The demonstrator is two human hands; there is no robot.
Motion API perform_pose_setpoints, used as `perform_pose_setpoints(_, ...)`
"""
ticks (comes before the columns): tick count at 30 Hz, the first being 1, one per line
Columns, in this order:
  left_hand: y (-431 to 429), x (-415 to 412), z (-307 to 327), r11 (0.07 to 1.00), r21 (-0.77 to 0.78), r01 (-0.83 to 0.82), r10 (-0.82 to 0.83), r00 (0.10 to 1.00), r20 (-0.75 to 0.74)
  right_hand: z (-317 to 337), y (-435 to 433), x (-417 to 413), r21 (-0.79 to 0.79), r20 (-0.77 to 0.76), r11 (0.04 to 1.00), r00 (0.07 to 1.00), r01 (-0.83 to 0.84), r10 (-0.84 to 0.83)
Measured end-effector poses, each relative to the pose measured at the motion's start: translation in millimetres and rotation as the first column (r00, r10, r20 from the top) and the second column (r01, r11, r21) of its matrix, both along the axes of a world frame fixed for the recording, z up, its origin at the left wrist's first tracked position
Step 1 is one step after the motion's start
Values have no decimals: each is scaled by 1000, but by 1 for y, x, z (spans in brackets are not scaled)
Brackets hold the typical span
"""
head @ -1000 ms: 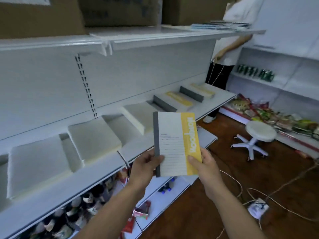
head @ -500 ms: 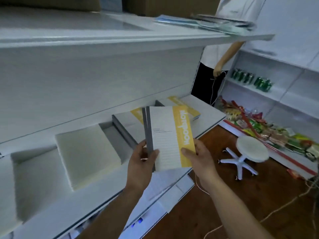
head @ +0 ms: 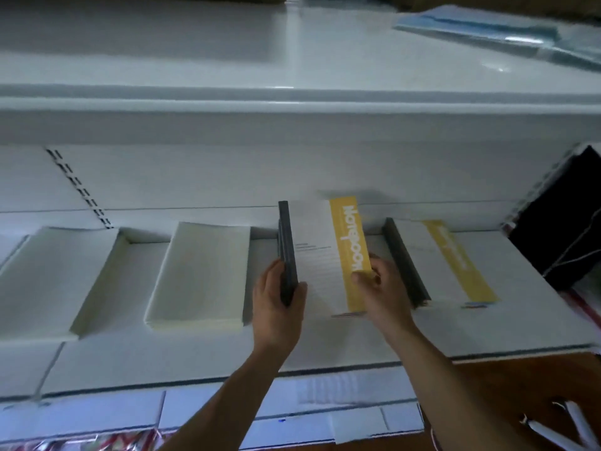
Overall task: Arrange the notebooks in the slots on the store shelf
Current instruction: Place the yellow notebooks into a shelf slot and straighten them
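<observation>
A white notebook with a yellow stripe and grey spine [head: 320,255] is held over a stack of the same notebooks in a slot of the white shelf [head: 227,356]. My left hand [head: 276,307] grips the grey spine edge at the lower left. My right hand [head: 379,288] pinches the yellow stripe at the lower right. A second stack of yellow-striped notebooks [head: 439,258] lies in the slot to the right. Two tilted white foam slot pads [head: 201,275] [head: 55,278] lie to the left with nothing on them.
An upper white shelf [head: 292,92] overhangs the slots and carries blue plastic-wrapped packs [head: 487,30] at the right. A dark panel with white cables [head: 566,216] stands at the far right. Brown floor [head: 507,402] shows at the lower right, with lower shelves below.
My view has swung to face the shelf straight on. Both hands have carried the notebook forward and down onto the stack in the slot. The person and stool at the right have left the view.
</observation>
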State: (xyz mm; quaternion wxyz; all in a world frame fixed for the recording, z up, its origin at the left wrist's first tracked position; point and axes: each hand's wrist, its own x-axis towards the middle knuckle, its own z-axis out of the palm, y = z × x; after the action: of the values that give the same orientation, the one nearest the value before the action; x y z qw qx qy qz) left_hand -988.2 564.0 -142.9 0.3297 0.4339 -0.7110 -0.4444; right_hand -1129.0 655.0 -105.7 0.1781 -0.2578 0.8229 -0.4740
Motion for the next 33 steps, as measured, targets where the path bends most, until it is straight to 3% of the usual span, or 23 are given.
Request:
perform_pose_setpoints(7, -4, -13, -9, 995, 94, 31, -38, 997, 65, -30, -4, -10, 57, 67, 993, 993, -104, 100)
perform_pose_setpoints(12, -4, -18, -1, 959, 283, 15, 6, 997, -72, -31, -3, -17, -4, 116, 991, 984, -133, 132)
perform_pose_setpoints(20, -14, -22, 9, 889, 438, 130, -49, 980, -192, -36, -12, -18, -104, 332, 982, 925, -157, 183)
perform_pose_setpoints(24, -20, -22, 9, 873, 450, 189, -99, 971, -217, -34, -16, -9, -141, 374, 984, 914, -113, 159)
perform_pose_setpoints(29, -22, -27, 5, 904, 389, 178, -129, 981, -147, -39, -21, -5, -125, 336, 989, 934, -81, 119)
perform_pose_setpoints(33, -30, -29, 10, 871, 462, 168, -108, 982, -154, -34, -21, -9, -132, 376, 985, 913, -114, 156)
